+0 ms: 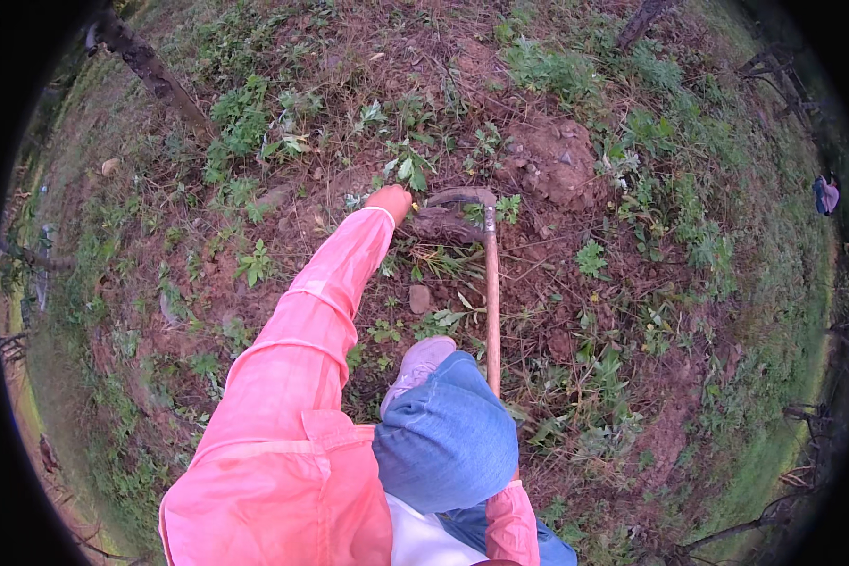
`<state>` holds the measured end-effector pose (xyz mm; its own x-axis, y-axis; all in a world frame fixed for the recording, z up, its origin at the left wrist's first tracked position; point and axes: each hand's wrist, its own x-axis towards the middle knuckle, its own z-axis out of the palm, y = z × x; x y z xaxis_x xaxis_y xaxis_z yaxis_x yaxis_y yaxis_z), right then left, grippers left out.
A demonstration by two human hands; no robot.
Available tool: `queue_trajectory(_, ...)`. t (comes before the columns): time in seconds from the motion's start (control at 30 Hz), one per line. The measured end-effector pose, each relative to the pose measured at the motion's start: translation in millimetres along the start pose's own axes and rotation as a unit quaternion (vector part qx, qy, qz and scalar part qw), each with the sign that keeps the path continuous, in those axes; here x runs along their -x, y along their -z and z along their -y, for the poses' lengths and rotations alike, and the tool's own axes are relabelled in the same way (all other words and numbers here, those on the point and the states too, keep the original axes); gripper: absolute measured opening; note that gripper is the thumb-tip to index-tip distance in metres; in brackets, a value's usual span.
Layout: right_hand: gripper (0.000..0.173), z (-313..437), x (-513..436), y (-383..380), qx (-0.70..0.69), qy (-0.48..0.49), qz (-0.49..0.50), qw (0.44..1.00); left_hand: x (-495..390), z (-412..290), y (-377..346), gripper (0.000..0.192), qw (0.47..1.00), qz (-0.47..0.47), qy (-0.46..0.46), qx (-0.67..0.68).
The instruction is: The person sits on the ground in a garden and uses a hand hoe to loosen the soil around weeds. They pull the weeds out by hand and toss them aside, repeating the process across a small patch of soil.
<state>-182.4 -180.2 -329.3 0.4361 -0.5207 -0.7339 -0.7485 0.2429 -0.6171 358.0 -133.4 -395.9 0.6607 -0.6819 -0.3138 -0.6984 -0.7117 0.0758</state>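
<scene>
My left hand (394, 201), in a pink sleeve, reaches forward to the ground with its fingers curled at the base of a leafy green weed (412, 170). The fingertips are hidden. Just right of this hand lies the curved, soil-dulled blade (460, 194) of a sickle, its tip pointing towards the hand. A metal collar (490, 218) joins the blade to a long wooden handle (493, 304), which runs back behind my denim-covered knee (446, 431). Almost all of my right hand (516, 474) is hidden behind that knee, beside the handle's line; its pink cuff shows below.
A stone (419, 299) lies ahead of my pale shoe (419, 364). A mound of reddish soil (555, 163) rises at front right, with weeds all around. Thin trunks (152, 74) stand at upper left and upper right. Another person (826, 195) is far off at right.
</scene>
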Motion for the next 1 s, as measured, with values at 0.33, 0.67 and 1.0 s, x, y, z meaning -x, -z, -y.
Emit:
queue_trajectory(0.33, 0.019, 104, 68, -13, 0.09, 0.127, -0.014, 0.988, 24, -11, -1, 0.018, 0.999, -0.037, -0.01, 0.03)
queue_trajectory(0.67, 0.023, 89, 3, -17, 0.117, 0.07, -0.001, 0.991, -6, 25, -9, 0.014, 0.997, -0.073, -0.003, 0.04)
queue_trajectory(1.0, 0.025, 91, 151, 21, -0.003, -0.034, -0.107, 0.994, 50, 62, -1, 0.022, 0.976, -0.091, 0.126, 0.152)
